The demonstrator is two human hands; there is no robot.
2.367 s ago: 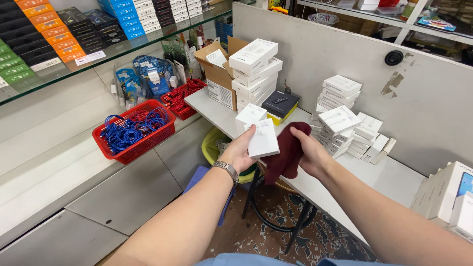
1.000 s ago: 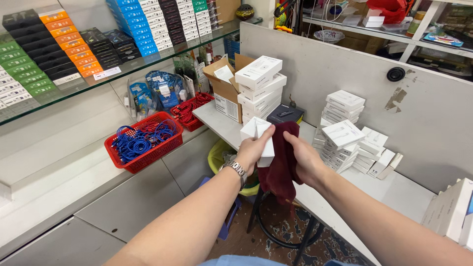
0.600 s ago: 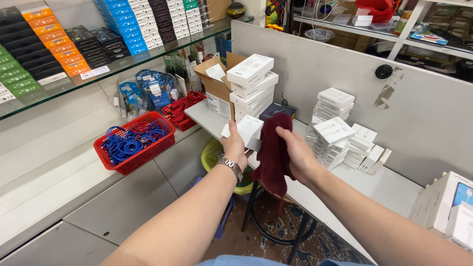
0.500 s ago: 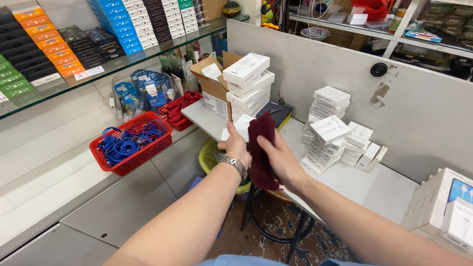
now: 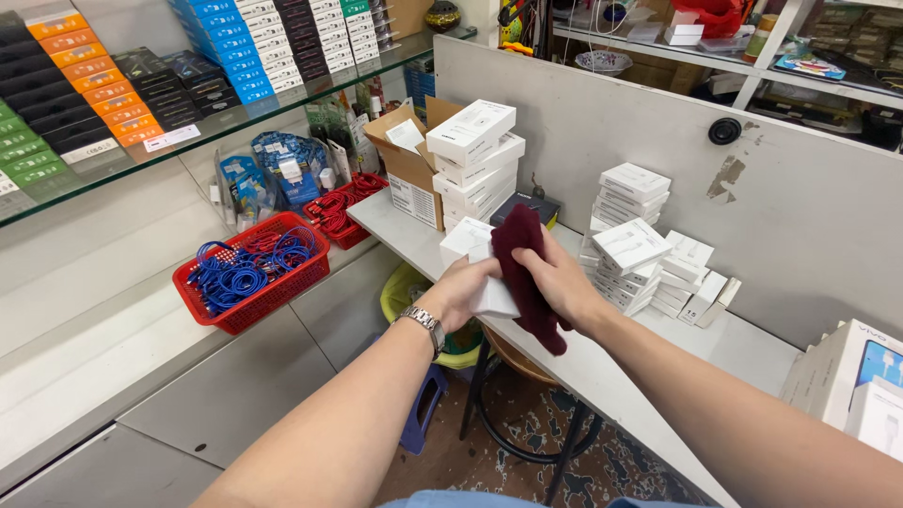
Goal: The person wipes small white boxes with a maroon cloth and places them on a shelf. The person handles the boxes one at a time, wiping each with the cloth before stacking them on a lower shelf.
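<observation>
While the left hand [image 5: 463,287] clamps a small white box [image 5: 492,297] from below, fingers curled around it, the right hand [image 5: 557,277] presses a dark red cloth [image 5: 523,273] against the box's face, the cloth draped over the fingers and hanging down toward 6 o'clock. Both are held in the air just in front of the white table's [image 5: 752,348] edge. Judging by this, the wipe of this box is under way, not finished. At 12 o'clock stands a tall stack of white boxes [image 5: 473,165]; at 2 o'clock lie smaller piles of white boxes [image 5: 632,254]. Which of them are already wiped cannot be told. At 9 o'clock sits a red basket of blue cables [image 5: 252,270].
</observation>
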